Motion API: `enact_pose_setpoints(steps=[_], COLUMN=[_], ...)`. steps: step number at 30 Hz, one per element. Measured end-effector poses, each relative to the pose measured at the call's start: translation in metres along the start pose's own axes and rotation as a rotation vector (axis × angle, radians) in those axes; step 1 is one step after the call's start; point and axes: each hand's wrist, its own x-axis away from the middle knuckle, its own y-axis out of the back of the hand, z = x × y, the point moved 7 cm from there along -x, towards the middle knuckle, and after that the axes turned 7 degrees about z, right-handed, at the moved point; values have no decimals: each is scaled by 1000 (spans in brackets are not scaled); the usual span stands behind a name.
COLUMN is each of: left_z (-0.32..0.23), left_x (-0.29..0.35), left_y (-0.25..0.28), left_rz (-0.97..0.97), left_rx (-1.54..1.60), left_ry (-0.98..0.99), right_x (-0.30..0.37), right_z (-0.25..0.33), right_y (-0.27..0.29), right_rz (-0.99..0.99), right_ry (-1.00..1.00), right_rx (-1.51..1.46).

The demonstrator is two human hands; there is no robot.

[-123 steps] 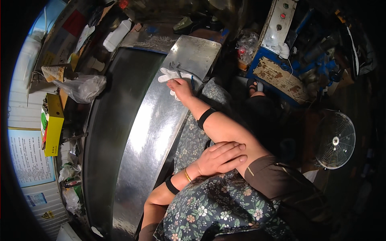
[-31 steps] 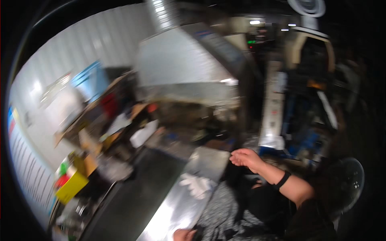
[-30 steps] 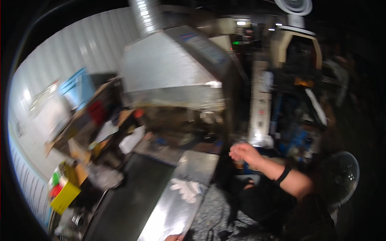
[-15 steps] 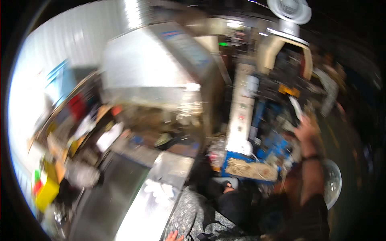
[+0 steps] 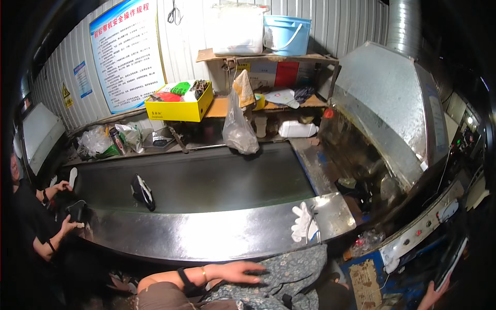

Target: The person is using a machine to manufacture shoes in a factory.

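Before the conveyor (image 5: 227, 178), extending an empty left hand (image 5: 240, 272), loosely open; rightward of it, gripping apparently a dark shoe (image 5: 451, 266) in the right hand (image 5: 433, 296).

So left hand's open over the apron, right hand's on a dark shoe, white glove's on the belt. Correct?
Not the belt: the head view shows the white glove on the metal ledge. Left hand over apron, right hand on dark shoe: fine.

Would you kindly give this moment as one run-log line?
left hand: open over floral apron | right hand: holding dark shoe | belt: second shoe | metal ledge: white glove
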Motion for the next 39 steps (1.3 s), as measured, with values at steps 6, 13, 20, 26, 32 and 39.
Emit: enact_pose_setpoints(steps=[6,13,20,26,32,39], left_z=[-74,-57,-16,23,106,113], left_x=[-86,-69,-15,-28,-12,-22], left_y=[5,59,50,70,165,158], left_rz=[-110,-384,-314,86,-839,-823], left_rx=[285,1334,383,168,-686,-799], left_ry=[-352,-465,-78,-17,288,348], right_x=[65,87,139,208,141,-21], right_z=[213,462,482,443,447,481], right_y=[-84,-65,-150,-152,-245,-448], right_rz=[393,844,1975,1858,1297,554], right_ry=[-287,289,-737,-1197,-1172,-695], right_rx=[-1162,-1437,-2283,-1947,-1874,-1577])
